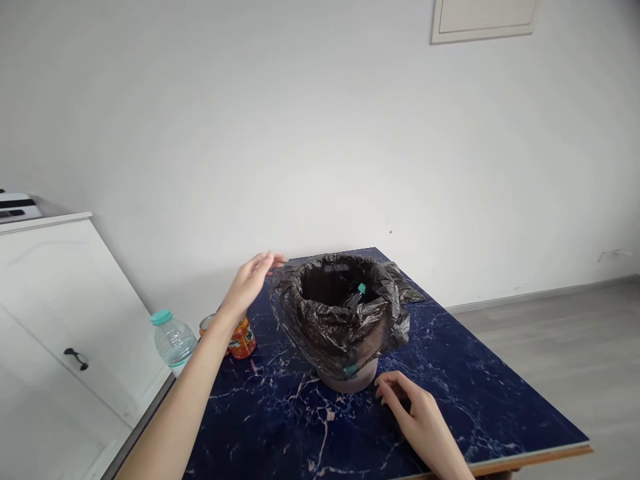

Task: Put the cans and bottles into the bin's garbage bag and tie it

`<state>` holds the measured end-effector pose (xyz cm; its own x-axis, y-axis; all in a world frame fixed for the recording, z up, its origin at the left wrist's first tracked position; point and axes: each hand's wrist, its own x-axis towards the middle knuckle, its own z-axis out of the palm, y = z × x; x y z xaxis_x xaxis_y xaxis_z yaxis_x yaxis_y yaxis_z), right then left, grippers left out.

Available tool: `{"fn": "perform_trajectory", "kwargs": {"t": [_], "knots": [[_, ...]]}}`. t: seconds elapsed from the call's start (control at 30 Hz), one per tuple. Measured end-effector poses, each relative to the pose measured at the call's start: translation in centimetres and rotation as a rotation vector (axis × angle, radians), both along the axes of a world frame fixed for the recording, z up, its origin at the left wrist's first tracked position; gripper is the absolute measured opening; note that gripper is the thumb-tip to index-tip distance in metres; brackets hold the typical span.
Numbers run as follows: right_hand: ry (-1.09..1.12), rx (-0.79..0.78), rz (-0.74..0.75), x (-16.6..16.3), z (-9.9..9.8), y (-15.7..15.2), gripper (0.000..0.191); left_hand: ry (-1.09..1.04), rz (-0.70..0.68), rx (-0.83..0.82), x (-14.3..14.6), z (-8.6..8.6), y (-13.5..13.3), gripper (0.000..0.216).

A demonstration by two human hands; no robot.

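A bin [357,381] stands on the blue marbled table, lined with a black plastic bag [330,327] whose edge is folded over the rim. Inside its mouth shows a green-capped bottle [361,289], mostly hidden. My left hand [251,281] reaches past the bin's left side with fingers stretched out, holding nothing; its fingertips are close to the bag, and I cannot tell whether they touch. Low by the base, at the right, my right hand [413,408] hovers or rests with loosely curved fingers, nothing visible in it.
Orange cans [243,340] stand left of the bin, partly behind my left forearm. Beside them is a clear plastic bottle [174,339] with a turquoise cap. A white cabinet [55,320] lies left of the table [280,427]; a white wall [320,133] rises behind.
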<state>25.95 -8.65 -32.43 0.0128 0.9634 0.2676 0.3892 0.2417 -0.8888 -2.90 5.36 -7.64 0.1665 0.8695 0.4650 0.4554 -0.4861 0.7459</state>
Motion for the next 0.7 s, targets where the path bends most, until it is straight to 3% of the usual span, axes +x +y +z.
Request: {"fn": "perform_trajectory", "kwargs": {"t": [0.13, 0.33, 0.43, 0.53, 0.7], "knots": [[0.0, 0.003, 0.003, 0.0, 0.0, 0.0, 0.037, -0.01, 0.255, 0.139, -2.8, -0.4, -1.3, 0.046], [0.038, 0.013, -0.007, -0.1, 0.2, -0.1, 0.036, 0.413, 0.787, 0.525, -8.4, -1.8, -4.6, 0.034], [0.034, 0.018, -0.014, -0.2, 0.4, -0.1, 0.036, 0.457, 0.96, 0.371, -11.2, -3.1, -5.2, 0.058], [0.036, 0.019, -0.021, -0.3, 0.5, -0.1, 0.037, 0.473, 1.011, 0.149, -13.5, -4.7, -5.4, 0.078], [0.04, 0.017, -0.02, -0.2, 0.3, 0.0, 0.037, 0.499, 0.992, 0.028, -15.2, -6.3, -5.8, 0.075]]}}
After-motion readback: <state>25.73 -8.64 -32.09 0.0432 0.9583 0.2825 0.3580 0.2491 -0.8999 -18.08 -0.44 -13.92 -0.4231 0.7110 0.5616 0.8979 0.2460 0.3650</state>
